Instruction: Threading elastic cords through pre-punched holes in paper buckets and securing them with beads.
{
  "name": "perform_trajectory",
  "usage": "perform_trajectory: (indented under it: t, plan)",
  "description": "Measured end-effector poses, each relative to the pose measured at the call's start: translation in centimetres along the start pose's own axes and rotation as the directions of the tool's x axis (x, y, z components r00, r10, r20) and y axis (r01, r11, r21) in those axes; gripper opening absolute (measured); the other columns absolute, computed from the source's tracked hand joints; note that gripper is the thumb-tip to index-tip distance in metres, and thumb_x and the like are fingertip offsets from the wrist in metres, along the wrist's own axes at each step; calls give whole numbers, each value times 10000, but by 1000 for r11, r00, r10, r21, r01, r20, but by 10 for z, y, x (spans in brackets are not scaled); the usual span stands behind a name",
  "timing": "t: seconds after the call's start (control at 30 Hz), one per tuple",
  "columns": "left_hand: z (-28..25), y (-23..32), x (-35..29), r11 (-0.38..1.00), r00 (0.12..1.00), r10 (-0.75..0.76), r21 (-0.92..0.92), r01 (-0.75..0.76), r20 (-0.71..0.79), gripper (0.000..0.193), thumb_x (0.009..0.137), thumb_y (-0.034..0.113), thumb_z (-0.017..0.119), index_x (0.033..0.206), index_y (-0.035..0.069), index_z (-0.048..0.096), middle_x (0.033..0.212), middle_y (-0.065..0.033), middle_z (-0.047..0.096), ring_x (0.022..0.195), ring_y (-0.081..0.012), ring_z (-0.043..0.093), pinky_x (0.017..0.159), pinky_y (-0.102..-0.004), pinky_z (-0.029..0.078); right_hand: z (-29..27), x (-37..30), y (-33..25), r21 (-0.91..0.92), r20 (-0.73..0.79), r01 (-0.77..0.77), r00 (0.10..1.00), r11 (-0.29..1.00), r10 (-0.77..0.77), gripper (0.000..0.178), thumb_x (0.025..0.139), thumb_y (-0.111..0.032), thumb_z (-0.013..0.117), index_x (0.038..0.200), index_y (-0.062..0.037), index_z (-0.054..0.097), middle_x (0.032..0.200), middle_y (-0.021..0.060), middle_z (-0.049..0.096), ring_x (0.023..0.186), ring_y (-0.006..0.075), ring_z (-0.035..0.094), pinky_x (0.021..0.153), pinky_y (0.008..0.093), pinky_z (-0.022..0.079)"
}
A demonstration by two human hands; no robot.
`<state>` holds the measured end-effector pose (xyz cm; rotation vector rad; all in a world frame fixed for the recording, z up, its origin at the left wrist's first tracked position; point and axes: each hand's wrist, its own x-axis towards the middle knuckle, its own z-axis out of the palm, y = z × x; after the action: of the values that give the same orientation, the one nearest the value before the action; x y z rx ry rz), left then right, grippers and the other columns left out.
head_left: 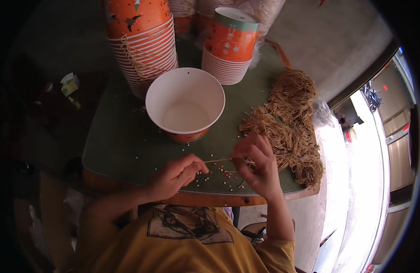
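Between my two hands a short piece of tan twine (217,160) is stretched above the table's near edge. My left hand (175,176) is closed, pinching one end at the fingertips. The other end is gripped by my right hand (257,164), its thumb and fingers curled together. Just beyond them stands a large paper bucket (185,98), upright, white inside and orange outside, with a small hole below its far rim. Beside my right hand lies a heap of cut twine (287,132) in loose bunches.
The green table top (114,150) carries scattered small white and orange paper dots (226,175). Behind the bucket, a tall stack of orange buckets (144,50) with twine along its side rises at left. Another upside-down stack (230,45) stands at right, before plastic-wrapped stacks.
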<state>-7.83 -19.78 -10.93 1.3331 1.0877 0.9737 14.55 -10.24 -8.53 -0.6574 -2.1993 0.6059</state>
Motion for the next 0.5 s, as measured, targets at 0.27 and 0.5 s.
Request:
perform_trajectory:
  t: [0.27, 0.5]
  plan:
    - [-22, 2, -15, 954, 992, -60, 285, 89, -110, 294, 987, 245, 561, 810, 24, 640, 551, 21, 477, 514, -48, 427, 474, -241, 355, 25, 4, -14, -160, 69, 16, 998, 987, -5, 437, 727, -48, 710, 1143, -74, 580, 1107, 95, 601, 996, 299, 562, 857, 403, 480]
    - [-26, 13, -7, 928, 989, 84, 371, -34, -120, 288, 965, 264, 591, 829, 20, 662, 655, -87, 656, 553, -120, 603, 514, -296, 454, 72, -4, -36, 259, 98, -154, 986, 954, 133, 229, 797, -25, 693, 1006, -56, 605, 819, 97, 626, 725, 275, 648, 631, 357, 526]
